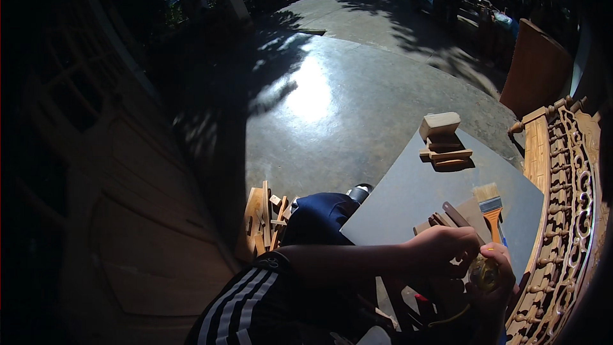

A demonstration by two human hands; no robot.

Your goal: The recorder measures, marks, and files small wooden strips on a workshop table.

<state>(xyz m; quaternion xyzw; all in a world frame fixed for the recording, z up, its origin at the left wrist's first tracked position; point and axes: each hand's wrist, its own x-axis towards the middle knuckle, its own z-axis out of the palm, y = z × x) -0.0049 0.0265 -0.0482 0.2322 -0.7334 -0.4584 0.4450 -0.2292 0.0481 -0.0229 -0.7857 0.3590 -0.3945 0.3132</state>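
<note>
My left hand reaches across from the lower left, its fingers curled in, close beside my right hand. Whatever its fingertips may pinch is too small and dark to make out. In my right hand is a rounded, yellowish, see-through object, perhaps a small bottle or a roll; shade hides its exact kind. Just beyond both hands, a paintbrush with pale bristles and an orange handle lies on a grey board. Brown wooden strips lie beside the brush, partly covered by my left hand.
A wooden block and short wood pieces sit at the board's far corner. Carved wooden latticework borders the right side. Wood offcuts lie left of my knee. A large wooden panel fills the shaded left.
</note>
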